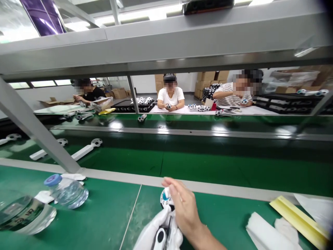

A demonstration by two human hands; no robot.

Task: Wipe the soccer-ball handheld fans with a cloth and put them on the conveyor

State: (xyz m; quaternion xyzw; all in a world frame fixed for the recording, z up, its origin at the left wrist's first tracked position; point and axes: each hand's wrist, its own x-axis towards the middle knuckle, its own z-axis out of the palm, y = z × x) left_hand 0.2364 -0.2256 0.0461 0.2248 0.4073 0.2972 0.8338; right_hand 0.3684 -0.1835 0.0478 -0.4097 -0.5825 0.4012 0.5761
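My left hand (153, 231), in a white glove, is closed around a white-handled device (160, 238) with a dark oval on its handle. The round head (164, 198) of this device points away from me and shows white, black and a patch of blue. Bare, my right hand (184, 208) curls over the right side of that head with its fingers together. A bit of white shows under its fingertips; what they pinch, if anything, I cannot make out. Both hands are above the green bench (111, 211), and the right one partly covers the head.
A blue-capped water bottle (69, 194) and a larger bottle (24, 215) stand left. White tissue (270, 232) and a yellow strip (299, 220) lie right. Similar ball-headed devices (87, 149) rest on the green belt (208, 159). A slanted post (39, 125) and shelf (156, 48) frame several people opposite.
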